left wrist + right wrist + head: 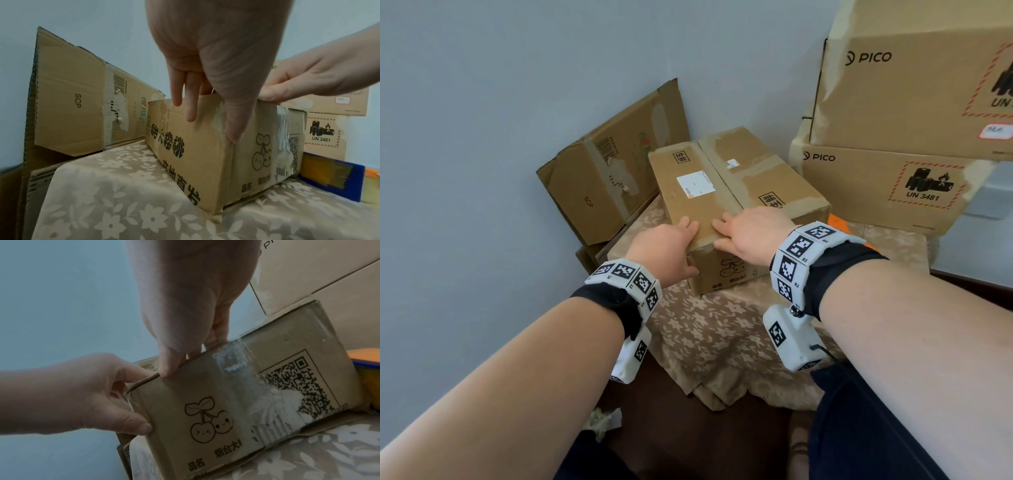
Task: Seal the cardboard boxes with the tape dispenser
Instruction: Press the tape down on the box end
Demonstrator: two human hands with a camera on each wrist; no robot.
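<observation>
A closed brown cardboard box (722, 192) with a cherry print on its near end (205, 415) stands on a floral cloth. My left hand (671, 246) clasps its near left corner: straight fingers (191, 112) lie down the left side and the thumb rests on the corner edge. My right hand (739, 233) lies flat on the top near the centre seam, its thumb (168, 368) pressing the top front edge. Old clear tape (232, 360) runs down the near end. A blue and orange object (329, 175), apparently the tape dispenser, lies behind the box's right side, mostly hidden.
A flattened carton (606, 178) leans against the wall at the left. Two large PICO boxes (876, 185) are stacked at the right, close to the small box. The floral cloth (715, 329) hangs over the table's near edge.
</observation>
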